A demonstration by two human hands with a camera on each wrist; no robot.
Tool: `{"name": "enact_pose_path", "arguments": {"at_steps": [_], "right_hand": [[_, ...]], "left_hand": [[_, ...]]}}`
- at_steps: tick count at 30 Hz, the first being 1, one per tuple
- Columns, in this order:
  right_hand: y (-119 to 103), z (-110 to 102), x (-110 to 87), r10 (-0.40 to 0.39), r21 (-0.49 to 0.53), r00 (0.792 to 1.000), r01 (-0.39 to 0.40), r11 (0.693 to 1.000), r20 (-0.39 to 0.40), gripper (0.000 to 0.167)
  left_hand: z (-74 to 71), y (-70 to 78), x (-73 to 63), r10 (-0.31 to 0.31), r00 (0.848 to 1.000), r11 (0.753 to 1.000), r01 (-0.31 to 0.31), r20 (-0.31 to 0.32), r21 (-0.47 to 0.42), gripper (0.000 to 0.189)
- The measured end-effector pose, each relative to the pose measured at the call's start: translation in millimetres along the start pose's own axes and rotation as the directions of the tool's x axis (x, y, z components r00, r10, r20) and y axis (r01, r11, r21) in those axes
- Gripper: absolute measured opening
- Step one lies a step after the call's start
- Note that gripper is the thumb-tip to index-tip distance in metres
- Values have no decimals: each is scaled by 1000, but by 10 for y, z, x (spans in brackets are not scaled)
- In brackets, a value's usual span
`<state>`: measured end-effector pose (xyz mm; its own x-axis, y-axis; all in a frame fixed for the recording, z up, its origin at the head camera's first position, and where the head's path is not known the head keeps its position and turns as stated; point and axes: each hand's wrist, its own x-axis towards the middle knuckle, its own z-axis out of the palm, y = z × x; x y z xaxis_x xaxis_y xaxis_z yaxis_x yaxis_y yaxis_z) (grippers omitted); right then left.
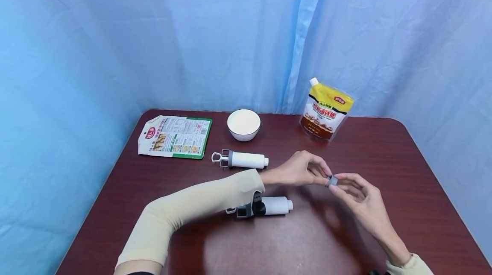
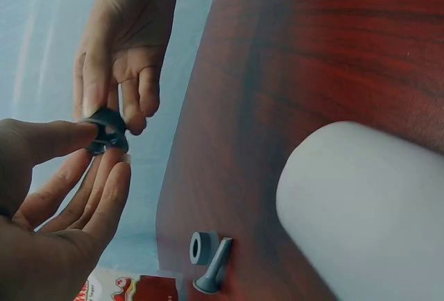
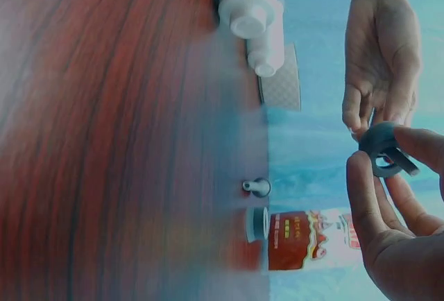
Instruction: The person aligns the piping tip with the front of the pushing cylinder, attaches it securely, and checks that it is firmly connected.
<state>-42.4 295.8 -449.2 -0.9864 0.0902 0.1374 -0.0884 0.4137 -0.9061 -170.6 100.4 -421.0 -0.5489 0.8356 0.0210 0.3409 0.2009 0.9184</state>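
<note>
Over the right half of the table, my left hand point(image 1: 299, 168) and right hand point(image 1: 363, 200) meet at a small grey ring-shaped cap point(image 1: 332, 181). Both hands pinch it between thumb and fingers, from opposite sides. In the right wrist view the cap point(image 3: 381, 150) shows an open middle and a narrow bar sticking out. Lying on the table beyond are another grey ring point(image 2: 200, 247) and a small cone-shaped nozzle point(image 2: 215, 268), both hidden by my hands in the head view. A white plunger tube point(image 1: 276, 206) with a grey handle lies under my left forearm.
A second white plunger tube point(image 1: 247, 160) lies farther back. Behind it stands a white bowl point(image 1: 244, 123). A green-and-white packet point(image 1: 174, 137) lies flat at the back left, and a spouted pouch point(image 1: 326, 112) stands at the back right. Blue curtains point(image 1: 230, 40) surround the table.
</note>
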Motion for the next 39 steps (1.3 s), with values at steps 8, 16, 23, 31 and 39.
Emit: {"name": "enact_pose_path", "arguments": {"at_steps": [8,16,23,31,39], "right_hand": [[-15,61,34,19,95,999,-22,995,29,35],[14,99,45,59,198,996,-70,978,61,36],[-16,102,80,86,263,993,-103,959,77,38],[38,124,89,68,305,994,-90,948,80,35],[73,138,93,56,286,996,-75,955,73,34]], "left_hand": [[-17,-64,-100,-41,997,995,35,-58,-96,23],[-31,-73,-162,-47,997,996,42,-58,-82,21],[-76,-65,-209,-16,997,997,11,-69,-72,17],[-176,-98,-300,-12,997,998,7,-81,-58,18],[-351,-137,-466,-12,998,1000,14,-56,26,29]]}}
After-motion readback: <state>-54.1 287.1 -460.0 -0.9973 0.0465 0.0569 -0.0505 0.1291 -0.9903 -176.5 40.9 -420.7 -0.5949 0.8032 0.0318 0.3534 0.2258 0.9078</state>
